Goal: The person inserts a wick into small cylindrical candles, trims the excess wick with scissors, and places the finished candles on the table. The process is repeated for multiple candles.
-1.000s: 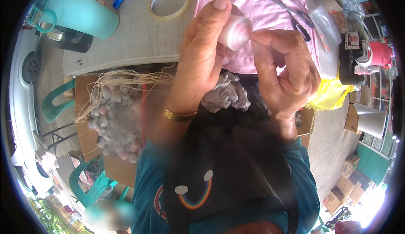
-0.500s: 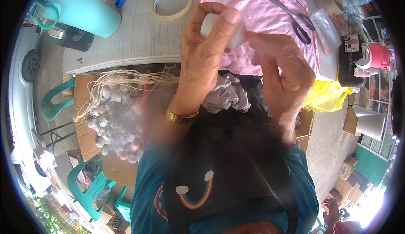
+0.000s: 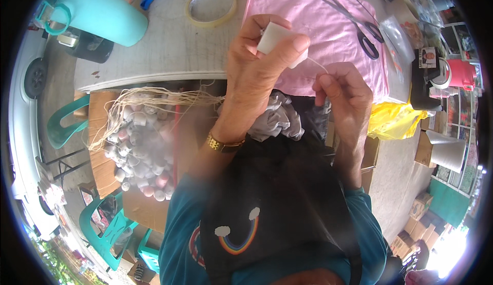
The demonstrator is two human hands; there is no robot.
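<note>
1. I am watching the left hand (image 3: 257,74) wrapping a small white spool (image 3: 280,43); thumb and fingers are pressing together on it, thumb lying across its top; the spool is sitting above the edge of the pink cloth (image 3: 328,28), lifted off the table (image 3: 164,49).
2. The right hand (image 3: 344,95) is pinching a thin white thread (image 3: 317,65) between thumb and forefinger; the rest of the fingers are curling in.
3. Key relation: the thread is running from the spool's lower right side down and right to the right-hand pinch; the spool is lying up and left of that pinch, the two hands near but apart; the spool's long axis is tilting roughly left-up to right-down; the left hand is the one on the spool.
4. Around them: scissors (image 3: 359,28) are lying on the cloth further right; a tape roll (image 3: 210,6) is resting on the table above; a teal bottle (image 3: 97,13) is lying at upper left; a heap of pale spools (image 3: 141,146) with straw-coloured strings (image 3: 154,97) is sitting in a cardboard box (image 3: 97,131) below the table edge; a grey cloth bundle (image 3: 277,118) is lying under the wrists.
</note>
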